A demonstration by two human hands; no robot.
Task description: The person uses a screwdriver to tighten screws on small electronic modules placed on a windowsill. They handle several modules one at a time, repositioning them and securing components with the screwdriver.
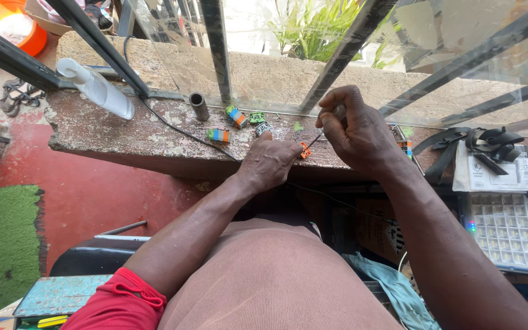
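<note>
- Far upper left of the frame, an orange bucket [10, 27] sits beyond the bars, and a white spray bottle [96, 88] lies tilted on the rough concrete ledge [123, 137].
- Moving right along the ledge: a short grey tube [199, 106] stands upright, a thin black wire [172, 125] runs past it, then a scatter of small coloured connector blocks [219, 135], well apart from my fingers.
- Centre of the frame, my left hand [269, 162] rests knuckles-up on the ledge edge, fingers pressed together and pinching a small orange connector [304, 150] at its right side.
- That orange piece lies just between my two hands, at the middle of the frame, touching my left fingertips.
- A slim probe [316, 140], which I take for a fine screwdriver, slants up and right from the connector into my right hand; its long axis points down-left at the piece.
- My right hand [355, 131] hangs just above and right of the piece, curled closed around the tool's handle, thumb and forefinger pinching it.
- Left hand is the nearer one, already on the piece; the right reaches it only through the tool tip.
- Far right: coiled black straps [487, 142], a white packet [493, 174], and a flat panel of small square cells [511, 229] lower down.
</note>
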